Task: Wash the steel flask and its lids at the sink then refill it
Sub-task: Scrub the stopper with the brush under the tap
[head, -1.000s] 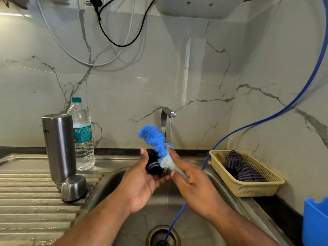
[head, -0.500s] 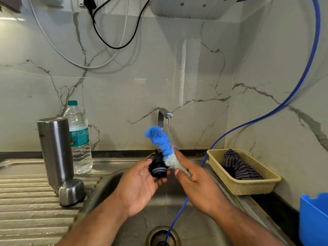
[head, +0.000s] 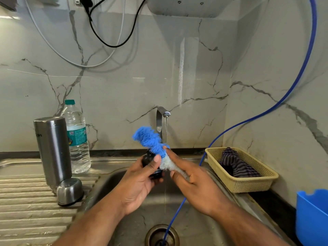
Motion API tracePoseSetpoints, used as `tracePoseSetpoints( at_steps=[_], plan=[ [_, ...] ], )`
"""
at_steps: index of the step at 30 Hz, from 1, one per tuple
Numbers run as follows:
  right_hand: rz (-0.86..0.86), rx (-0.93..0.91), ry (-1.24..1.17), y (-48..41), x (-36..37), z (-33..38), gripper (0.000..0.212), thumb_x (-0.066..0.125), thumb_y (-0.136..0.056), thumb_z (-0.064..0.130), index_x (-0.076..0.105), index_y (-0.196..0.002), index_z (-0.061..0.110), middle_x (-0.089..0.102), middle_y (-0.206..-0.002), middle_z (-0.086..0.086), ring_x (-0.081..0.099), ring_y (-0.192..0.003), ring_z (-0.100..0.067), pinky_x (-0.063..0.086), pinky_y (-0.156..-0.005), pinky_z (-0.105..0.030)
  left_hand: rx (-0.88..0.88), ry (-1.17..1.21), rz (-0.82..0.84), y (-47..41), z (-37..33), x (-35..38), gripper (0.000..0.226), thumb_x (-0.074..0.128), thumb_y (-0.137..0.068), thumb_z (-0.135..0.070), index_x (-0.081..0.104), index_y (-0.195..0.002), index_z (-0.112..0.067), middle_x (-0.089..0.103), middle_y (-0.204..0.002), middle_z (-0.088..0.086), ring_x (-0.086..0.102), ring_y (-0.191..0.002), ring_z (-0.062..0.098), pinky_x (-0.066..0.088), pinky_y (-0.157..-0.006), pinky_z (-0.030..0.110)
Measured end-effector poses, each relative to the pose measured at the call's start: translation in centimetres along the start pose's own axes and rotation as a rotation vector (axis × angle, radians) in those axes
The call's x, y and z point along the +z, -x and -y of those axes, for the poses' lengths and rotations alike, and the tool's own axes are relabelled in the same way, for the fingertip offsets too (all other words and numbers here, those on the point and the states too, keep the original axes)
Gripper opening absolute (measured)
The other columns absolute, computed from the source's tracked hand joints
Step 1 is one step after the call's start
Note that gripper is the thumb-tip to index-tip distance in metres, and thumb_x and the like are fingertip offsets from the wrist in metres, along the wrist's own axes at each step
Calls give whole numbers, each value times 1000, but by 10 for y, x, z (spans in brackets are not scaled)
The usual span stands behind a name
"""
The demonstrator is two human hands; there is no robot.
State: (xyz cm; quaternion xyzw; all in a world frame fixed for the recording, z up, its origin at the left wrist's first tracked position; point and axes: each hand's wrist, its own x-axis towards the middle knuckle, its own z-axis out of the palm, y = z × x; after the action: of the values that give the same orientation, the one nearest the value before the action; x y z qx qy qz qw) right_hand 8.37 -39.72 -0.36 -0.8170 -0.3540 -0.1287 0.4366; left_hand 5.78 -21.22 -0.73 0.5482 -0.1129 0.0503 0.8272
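Over the sink basin [head: 106,181] both hands were busy: the left hand [head: 140,185] had its fingers and thumb curled round the black inner lid [head: 148,159], holding it up in front of the tap [head: 162,112], and the right hand [head: 197,187] gripped the bottle brush [head: 150,140] low down by its white bristles, index finger laid along them, the blue head tilted up and to the left. The brush lay right against the lid, touching it. A thin stream of water [head: 166,132] ran down from the tap just behind the brush and fell on between the two wrists toward the drain [head: 154,235]. The steel flask [head: 53,148] stood upright on the ribbed drainboard [head: 26,201] at the left, mouth open, well apart from the hands, and the steel cap [head: 70,190] sat dome-up just in front of it at its base. A plastic water bottle [head: 78,139] stood just behind the flask on its right. A blue hose [head: 266,112] swept down the right wall and ran into the drain. On the right counter a yellow basket [head: 248,186] held a striped cloth [head: 237,164], and a blue tub [head: 312,221] showed at the edge.
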Motion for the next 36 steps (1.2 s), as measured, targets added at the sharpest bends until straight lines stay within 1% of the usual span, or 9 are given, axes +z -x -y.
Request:
tracePoseSetpoints(
  at_steps=[6,12,15,19,22,26,31,34,36],
  plan=[
    [-50,23,-30,-3,-3,-2,64,53,-105,17,35,-150,58,52,-147,27,46,-127,20,37,-107,-6,-87,130,2,0,0,-4,43,40,-105,-24,56,-139,-3,64,-135,22,62,-122,33,55,-96,39],
    [-43,2,-26,-3,-3,-3,64,53,-105,20,33,-148,63,54,-143,30,53,-130,4,46,-103,-13,-77,118,34,1,-1,-6,58,83,-82,-33,67,-129,-4,65,-134,22,64,-123,34,58,-96,44],
    [-9,-12,-33,0,1,-2,65,54,-104,17,36,-150,58,62,-139,18,58,-128,-6,49,-108,-32,-95,119,33,2,-1,-5,63,83,-81,-37,65,-131,-4,67,-129,22,69,-111,30,60,-92,41],
    [-21,25,22,-4,0,-10,65,53,-104,20,33,-147,64,60,-139,23,60,-120,3,45,-94,-8,-81,122,12,1,-2,-2,57,75,-88,-47,67,-130,-8,69,-114,16,64,-86,22,58,-77,35],
    [-20,30,-10,0,-1,-8,66,53,-104,18,34,-146,64,61,-133,27,60,-121,1,43,-92,-5,-111,157,17,1,-5,-3,47,45,-103,-38,67,-133,-10,67,-127,19,63,-94,27,50,-85,39],
    [-45,-14,-2,-2,-2,-4,67,55,-103,16,37,-144,65,59,-135,31,53,-127,9,43,-104,-11,-84,63,-3,0,1,-4,42,54,-100,-27,59,-136,-5,65,-133,21,64,-117,31,50,-100,42],
    [-14,-51,-34,2,0,4,66,55,-102,10,40,-149,55,59,-135,34,56,-127,6,45,-105,-14,-79,17,-12,1,1,-6,88,98,-56,-46,66,-128,-6,71,-123,17,70,-107,28,61,-87,37],
    [3,-6,-38,-2,0,-2,68,55,-102,12,40,-147,60,64,-129,32,64,-119,-16,52,-95,-24,-68,1,-69,2,0,0,99,99,-43,-56,68,-121,-5,73,-103,12,67,-80,18,58,-64,27],
    [15,5,-47,-1,1,-2,68,55,-102,11,40,-146,61,59,-133,38,63,-121,-6,50,-90,-14,-57,-2,-78,1,1,3,90,92,-55,-62,69,-123,-7,72,-104,11,63,-79,17,52,-64,28]
  ],
)
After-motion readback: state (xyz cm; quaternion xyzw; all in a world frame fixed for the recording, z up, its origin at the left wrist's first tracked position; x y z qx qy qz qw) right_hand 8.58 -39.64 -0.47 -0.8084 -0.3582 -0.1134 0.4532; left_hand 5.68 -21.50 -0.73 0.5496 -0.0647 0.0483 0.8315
